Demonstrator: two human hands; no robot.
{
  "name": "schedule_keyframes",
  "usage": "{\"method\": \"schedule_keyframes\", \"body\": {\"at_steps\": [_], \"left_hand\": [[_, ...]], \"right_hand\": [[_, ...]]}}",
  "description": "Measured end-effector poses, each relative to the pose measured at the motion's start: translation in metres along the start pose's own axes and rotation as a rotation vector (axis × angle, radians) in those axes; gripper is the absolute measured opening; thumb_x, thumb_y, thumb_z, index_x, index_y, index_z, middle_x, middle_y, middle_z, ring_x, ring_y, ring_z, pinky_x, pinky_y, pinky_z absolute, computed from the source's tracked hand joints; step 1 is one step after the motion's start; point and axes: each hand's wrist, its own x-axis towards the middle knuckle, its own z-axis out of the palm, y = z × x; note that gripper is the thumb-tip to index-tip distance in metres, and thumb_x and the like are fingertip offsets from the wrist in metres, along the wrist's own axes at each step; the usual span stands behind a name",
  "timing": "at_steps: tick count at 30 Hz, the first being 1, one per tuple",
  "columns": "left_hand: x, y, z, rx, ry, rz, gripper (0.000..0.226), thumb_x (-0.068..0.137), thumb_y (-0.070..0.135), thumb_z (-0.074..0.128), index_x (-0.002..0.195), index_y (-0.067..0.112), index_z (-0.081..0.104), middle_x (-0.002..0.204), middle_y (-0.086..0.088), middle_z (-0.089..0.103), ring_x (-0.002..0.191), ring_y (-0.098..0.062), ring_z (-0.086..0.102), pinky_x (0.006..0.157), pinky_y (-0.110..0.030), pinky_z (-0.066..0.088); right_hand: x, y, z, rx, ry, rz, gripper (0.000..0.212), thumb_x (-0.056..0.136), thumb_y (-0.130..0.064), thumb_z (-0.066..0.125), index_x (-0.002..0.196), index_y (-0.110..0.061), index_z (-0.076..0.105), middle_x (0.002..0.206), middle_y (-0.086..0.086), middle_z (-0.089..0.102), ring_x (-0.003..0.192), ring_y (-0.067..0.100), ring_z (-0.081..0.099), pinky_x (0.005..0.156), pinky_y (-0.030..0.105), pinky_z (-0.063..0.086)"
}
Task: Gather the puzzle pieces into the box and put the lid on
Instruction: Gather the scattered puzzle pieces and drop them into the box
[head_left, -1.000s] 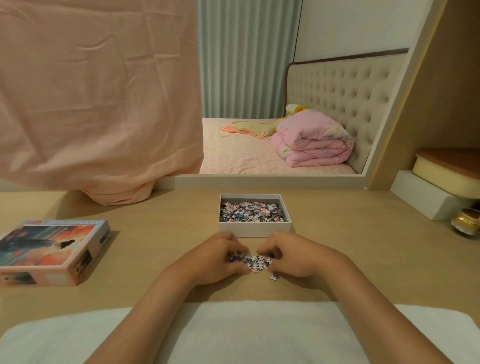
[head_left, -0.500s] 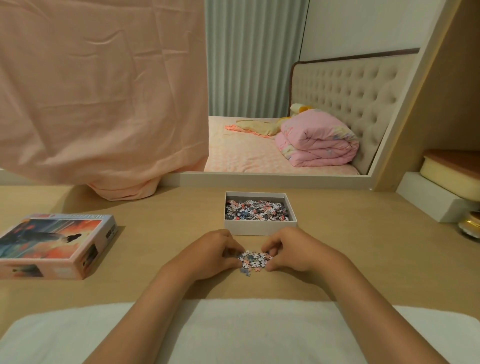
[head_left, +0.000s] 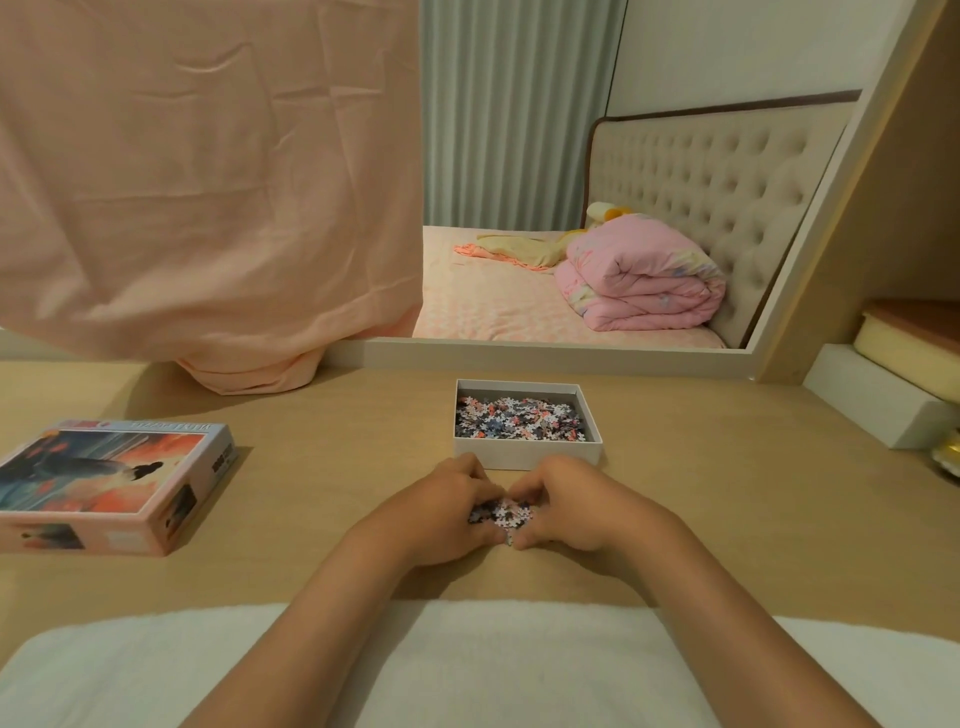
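**The heap is cupped just before the open box**

The flat cardboard lid with the printed orange-and-blue picture (head_left: 111, 480) is laid well apart at the left, so the closing is not yet at hand. The shallow white cardboard box (head_left: 527, 453) stands open just beyond the hands, and its bottom is already covered with pieces. The left hand (head_left: 441, 512) and the right hand (head_left: 566, 506) are cupped toward each other. Their fingers are curled round the small heap of multicoloured puzzle pieces (head_left: 501, 512), which is squeezed between them on the table.

For this step it is judged that the fingers should be slid under the heap and the palms pressed together during the lift. The heap should be carried low over the near wall and released only inside, because thin pieces are easily dropped through a gap. Afterwards the table should be checked for single pieces.

The work is done on a light wooden tabletop (head_left: 727, 519). Behind it a large peach-pink cloth (head_left: 208, 182) is hung. A white towel (head_left: 519, 665) is spread at the near edge, and a folded pink quilt (head_left: 639, 286) is seen on a bed.
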Motion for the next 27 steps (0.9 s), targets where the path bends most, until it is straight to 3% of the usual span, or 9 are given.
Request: {"method": "schedule_keyframes", "body": {"at_steps": [6,11,16,20,24,27], "left_hand": [[0.003,0.003,0.000,-0.051,0.069,-0.039,0.039,0.084,0.037,0.073,0.120,0.023,0.068,0.100,0.004,0.051,0.084,-0.011,0.053,0.078,-0.027,0.043],[0.004,0.002,0.000,-0.088,0.137,-0.054,0.023,0.082,0.033,0.076,0.103,0.025,0.072,0.091,0.008,0.058,0.080,-0.008,0.054,0.068,-0.018,0.041],[0.008,-0.001,-0.001,-0.262,0.210,-0.106,0.013,0.080,0.024,0.079,0.084,0.027,0.068,0.078,0.012,0.063,0.069,-0.001,0.055,0.062,-0.015,0.040],[0.024,0.003,-0.015,-0.427,0.258,-0.127,0.017,0.080,0.019,0.078,0.074,0.027,0.065,0.062,0.013,0.056,0.056,0.001,0.045,0.056,-0.016,0.037],[0.057,0.006,-0.044,-0.500,0.327,-0.139,0.009,0.082,0.016,0.077,0.081,0.018,0.068,0.065,0.009,0.060,0.057,-0.003,0.050,0.061,-0.022,0.043],[0.079,0.008,-0.058,-0.411,0.316,-0.146,0.007,0.086,0.021,0.073,0.089,0.017,0.069,0.072,0.006,0.064,0.063,-0.007,0.054,0.062,-0.024,0.042]], "right_hand": [[0.007,-0.004,0.003,0.070,0.052,0.059,0.030,0.077,-0.028,0.085,0.105,-0.024,0.077,0.094,-0.006,0.071,0.081,0.008,0.063,0.070,0.020,0.045],[0.008,-0.004,0.005,0.170,0.085,0.058,0.012,0.077,-0.020,0.085,0.082,-0.025,0.076,0.081,-0.007,0.071,0.066,0.004,0.062,0.063,0.019,0.047],[0.006,0.001,0.006,0.407,0.147,0.079,0.010,0.078,-0.007,0.082,0.077,-0.014,0.076,0.071,0.005,0.073,0.056,0.015,0.063,0.062,0.033,0.059],[0.008,0.001,-0.009,0.646,0.245,0.102,0.011,0.078,0.000,0.079,0.076,-0.009,0.073,0.063,0.008,0.066,0.052,0.021,0.055,0.051,0.031,0.047],[0.027,-0.001,-0.051,0.478,0.375,0.022,0.010,0.078,-0.013,0.083,0.080,-0.018,0.075,0.071,-0.001,0.072,0.054,0.016,0.065,0.054,0.027,0.054],[0.044,0.003,-0.067,0.372,0.431,0.025,0.008,0.082,-0.019,0.081,0.088,-0.018,0.076,0.081,0.000,0.074,0.057,0.011,0.063,0.058,0.024,0.049]]}}
